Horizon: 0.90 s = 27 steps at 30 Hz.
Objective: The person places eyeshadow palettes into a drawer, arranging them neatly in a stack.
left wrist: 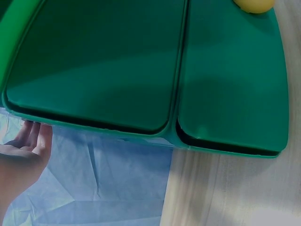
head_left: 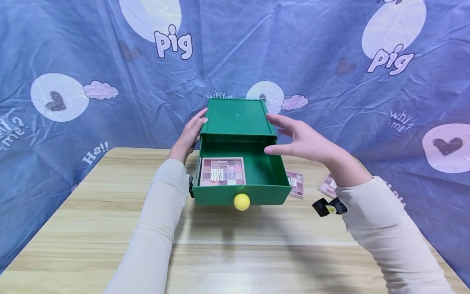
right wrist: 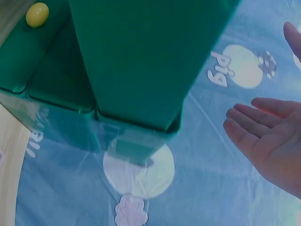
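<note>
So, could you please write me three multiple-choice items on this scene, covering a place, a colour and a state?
1. Where does the pink eyeshadow palette nearest the hands lie?
A in the open drawer
B on top of the box
C on the floor

2. What colour is the round knob on the green plastic drawer box?
A red
B yellow
C black

3. How is the right hand?
A open beside the box
B gripping the knob
C closed in a fist

A: the palette sits inside the pulled-out drawer.
B: the knob is yellow.
A: its fingers are straight, apart from the box.
</note>
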Tool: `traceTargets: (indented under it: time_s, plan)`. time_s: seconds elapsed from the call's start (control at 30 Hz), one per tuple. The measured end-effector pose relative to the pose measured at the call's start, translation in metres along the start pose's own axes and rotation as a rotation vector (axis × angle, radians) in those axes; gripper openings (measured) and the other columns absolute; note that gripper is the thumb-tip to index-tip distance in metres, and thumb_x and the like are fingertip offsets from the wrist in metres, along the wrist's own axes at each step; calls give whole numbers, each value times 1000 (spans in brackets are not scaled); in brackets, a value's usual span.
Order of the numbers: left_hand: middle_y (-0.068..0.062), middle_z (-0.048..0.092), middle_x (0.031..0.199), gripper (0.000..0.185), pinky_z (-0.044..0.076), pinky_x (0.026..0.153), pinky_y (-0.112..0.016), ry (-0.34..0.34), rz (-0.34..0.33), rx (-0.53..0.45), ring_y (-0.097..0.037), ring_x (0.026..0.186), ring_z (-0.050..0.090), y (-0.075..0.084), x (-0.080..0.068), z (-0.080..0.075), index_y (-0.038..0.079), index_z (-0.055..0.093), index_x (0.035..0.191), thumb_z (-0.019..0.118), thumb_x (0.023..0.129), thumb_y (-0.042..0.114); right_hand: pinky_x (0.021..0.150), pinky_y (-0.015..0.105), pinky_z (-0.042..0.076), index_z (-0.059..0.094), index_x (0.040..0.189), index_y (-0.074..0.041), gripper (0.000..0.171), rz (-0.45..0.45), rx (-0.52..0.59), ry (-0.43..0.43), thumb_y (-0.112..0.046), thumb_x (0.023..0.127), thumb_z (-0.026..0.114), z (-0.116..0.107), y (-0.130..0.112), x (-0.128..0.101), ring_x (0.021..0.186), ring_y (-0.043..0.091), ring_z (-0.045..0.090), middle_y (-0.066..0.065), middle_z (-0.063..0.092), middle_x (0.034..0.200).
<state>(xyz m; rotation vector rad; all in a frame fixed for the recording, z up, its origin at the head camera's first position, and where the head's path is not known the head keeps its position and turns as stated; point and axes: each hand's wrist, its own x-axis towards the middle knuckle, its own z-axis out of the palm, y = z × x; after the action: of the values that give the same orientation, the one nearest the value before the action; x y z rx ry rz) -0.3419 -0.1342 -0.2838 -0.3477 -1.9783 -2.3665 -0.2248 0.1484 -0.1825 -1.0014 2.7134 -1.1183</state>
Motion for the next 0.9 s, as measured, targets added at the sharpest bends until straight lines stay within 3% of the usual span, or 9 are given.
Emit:
traceTargets:
  time_s: [0.27,0.53,0.9]
  plan:
    - [-6,31,133,49,29,92,-38,5,-3,9,-20,113,37,0,0,-3,22,36,133,45,85,24,96,37,24,25,136,-6,71,9,63,120,-16,78,64,-13,16,-12,123,19,24,8,26,137]
    - [-7,32,132,49,29,92,-37,8,-3,3,-19,113,37,0,0,-3,22,36,133,46,84,23,95,34,26,25,135,-4,68,103,150,226,-18,80,61,-17,49,-19,122,22,27,11,27,136]
    - [-6,32,133,48,29,92,-37,1,-8,-1,-19,114,36,1,0,0,23,36,133,46,85,24,94,43,26,21,135,2,70,249,166,240,-26,83,57,-5,100,-28,119,34,27,18,24,136]
